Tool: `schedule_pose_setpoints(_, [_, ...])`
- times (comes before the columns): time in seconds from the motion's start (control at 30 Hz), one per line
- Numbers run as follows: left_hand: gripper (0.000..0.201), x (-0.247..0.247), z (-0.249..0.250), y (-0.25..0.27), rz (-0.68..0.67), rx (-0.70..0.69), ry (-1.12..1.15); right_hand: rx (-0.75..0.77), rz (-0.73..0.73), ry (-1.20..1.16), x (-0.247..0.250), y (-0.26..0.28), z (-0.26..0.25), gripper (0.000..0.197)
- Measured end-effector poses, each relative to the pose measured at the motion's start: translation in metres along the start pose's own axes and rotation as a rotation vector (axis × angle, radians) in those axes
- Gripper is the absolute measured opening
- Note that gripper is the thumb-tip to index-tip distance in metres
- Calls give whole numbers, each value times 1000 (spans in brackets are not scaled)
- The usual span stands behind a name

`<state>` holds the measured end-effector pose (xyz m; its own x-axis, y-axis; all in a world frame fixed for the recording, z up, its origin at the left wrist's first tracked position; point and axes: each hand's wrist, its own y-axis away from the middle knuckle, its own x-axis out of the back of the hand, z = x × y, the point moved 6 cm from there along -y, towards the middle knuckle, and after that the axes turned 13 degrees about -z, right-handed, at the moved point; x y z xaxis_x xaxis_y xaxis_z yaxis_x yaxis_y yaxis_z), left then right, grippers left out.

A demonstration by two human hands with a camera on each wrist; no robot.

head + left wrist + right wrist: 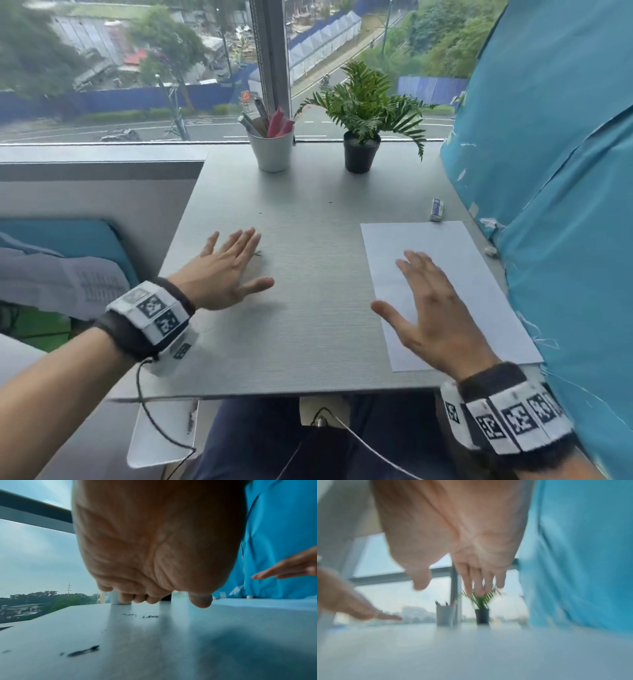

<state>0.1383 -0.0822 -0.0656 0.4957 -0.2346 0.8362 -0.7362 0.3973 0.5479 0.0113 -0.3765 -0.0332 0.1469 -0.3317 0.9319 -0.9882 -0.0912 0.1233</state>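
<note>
My left hand [236, 269] is spread flat and low over the bare grey table [308, 325], holding nothing. In the left wrist view its palm [154, 547] fills the top, with the fingertips [133, 598] close above the tabletop. My right hand [419, 303] is open, with spread fingers, over a white sheet of paper [469, 260] at the table's right side. The right wrist view is blurred and shows straight fingers [479, 582] lifted off the surface. Whether either hand touches the surface is unclear.
A white eraser [437, 209] lies just beyond the sheet. At the window end stand a white cup of pens [272, 152] and a potted fern [361, 156]. Blue fabric [565, 205] borders the table's right edge. Dark smudges [82, 651] mark the tabletop under my left hand.
</note>
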Motion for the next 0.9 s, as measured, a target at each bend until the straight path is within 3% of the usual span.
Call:
schedule_pose_setpoints(0.13, [101,-10,0,56,110,-106,112,114,-209,97,34,-89,-38,89])
schedule_pose_setpoints(0.23, [99,-35,-9,85,59,-86,161,27,-458,185,10,-169,-35,96])
schedule_pose_setpoints(0.37, [107,-75,-41,107,-50,63,168,-121,-533,294,-14,-235,-15,111])
schedule_pose_setpoints(0.5, [119,-101,-60,115,-139,132,212,-184,-600,368,-30,-236,-30,129])
schedule_pose_setpoints(0.6, [120,-107,-60,113,-112,95,246,11,-670,391,-54,-212,-83,133])
schedule_pose_setpoints(0.7, [125,-107,-57,111,-64,65,243,283,-749,386,-75,-175,-136,120])
schedule_pose_setpoints(0.77, [132,-107,-53,113,-24,30,284,380,-736,342,-71,-166,-154,110])
schedule_pose_setpoints(0.83, [138,-107,-49,113,16,7,301,354,-661,276,-53,-183,-152,105])
schedule_pose_setpoints(0.9, [140,-108,-47,113,58,9,302,211,-604,268,-37,-219,-134,107])
